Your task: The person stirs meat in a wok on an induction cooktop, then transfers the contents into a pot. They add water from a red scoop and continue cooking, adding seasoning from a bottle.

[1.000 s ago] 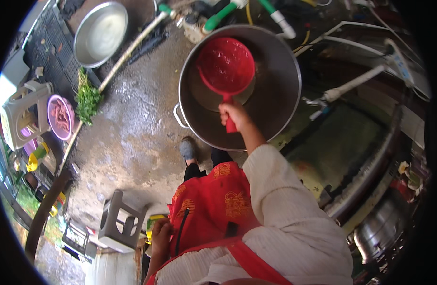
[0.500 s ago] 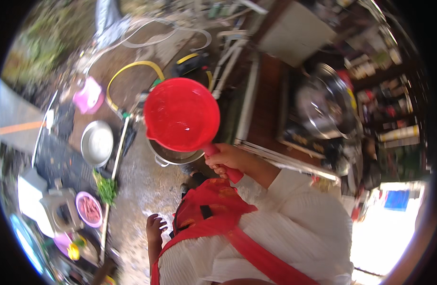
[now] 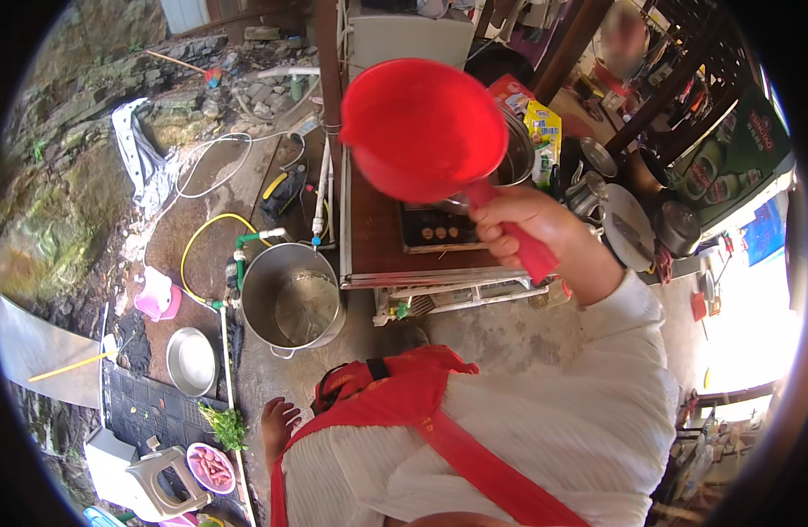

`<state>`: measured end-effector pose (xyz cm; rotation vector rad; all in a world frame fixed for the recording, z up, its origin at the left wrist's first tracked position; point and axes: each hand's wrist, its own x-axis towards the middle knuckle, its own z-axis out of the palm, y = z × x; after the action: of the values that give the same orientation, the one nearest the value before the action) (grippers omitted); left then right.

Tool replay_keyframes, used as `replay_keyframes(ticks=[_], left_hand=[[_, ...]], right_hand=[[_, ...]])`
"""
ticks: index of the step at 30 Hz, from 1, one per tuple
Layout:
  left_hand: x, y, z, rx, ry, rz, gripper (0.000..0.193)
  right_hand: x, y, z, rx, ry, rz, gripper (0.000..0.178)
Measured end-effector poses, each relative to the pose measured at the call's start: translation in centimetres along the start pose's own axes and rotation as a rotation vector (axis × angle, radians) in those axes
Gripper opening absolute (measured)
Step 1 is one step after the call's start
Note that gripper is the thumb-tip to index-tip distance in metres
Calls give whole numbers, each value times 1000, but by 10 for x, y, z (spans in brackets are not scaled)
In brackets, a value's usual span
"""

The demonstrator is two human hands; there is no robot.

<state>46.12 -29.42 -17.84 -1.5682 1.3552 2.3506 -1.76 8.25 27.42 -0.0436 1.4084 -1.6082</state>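
Note:
My right hand (image 3: pixel 529 227) is wrapped round the handle of a red plastic water dipper (image 3: pixel 426 132), raised over the brown stove table (image 3: pixel 373 250). Whether water lies in the dipper's bowl I cannot tell. Partly hidden behind it, a steel pot (image 3: pixel 520 158) stands on a black cooker (image 3: pixel 426 230). My left hand (image 3: pixel 279 423) hangs low beside my red apron, empty, its fingers apart. Left of the table, a tall metal pot (image 3: pixel 256 294) with water in it stands on the ground, below a green tap fitting (image 3: pixel 256 237).
On the left are a metal basin (image 3: pixel 191 362), a pink tub (image 3: pixel 158 297), green leaves (image 3: pixel 224 426), a bowl of reddish pieces (image 3: pixel 211 467) and a beige stool (image 3: pixel 162 483). A yellow hose (image 3: pixel 186 255) curves over the ground. Kettles and lidded pots (image 3: pixel 676 228) crowd the right, near a yellow packet (image 3: pixel 544 127).
The dipper in my right hand has moved from above the tall ground pot rightward to the stove table. My view has turned to the right too. My left hand stays low.

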Motion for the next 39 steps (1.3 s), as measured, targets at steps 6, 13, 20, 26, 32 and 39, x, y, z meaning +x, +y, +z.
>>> replay_keyframes(ticks=[6,13,20,26,32,39], left_hand=[[18,5,95,610,-129,461,36],[16,85,280,-100,-80,101,30],[20,123,333,-56,-125,157,28],[44,144,353,-101,-207,138,28],[62,154,355,-91,-269,64,27],[73,141,334,-24,-172,-10,27]], right_hand=[[-7,-61,-140,-196,260,-79,14],[36,-100,-264,-338,340,-94,13],[68,-111,-314,-325,317,-48,13],[76,-112,-305,-364,323,-53,15],[88,-111,-283,-381,407,-12,16],[102,-100,-267,-486,484,-42,18]])
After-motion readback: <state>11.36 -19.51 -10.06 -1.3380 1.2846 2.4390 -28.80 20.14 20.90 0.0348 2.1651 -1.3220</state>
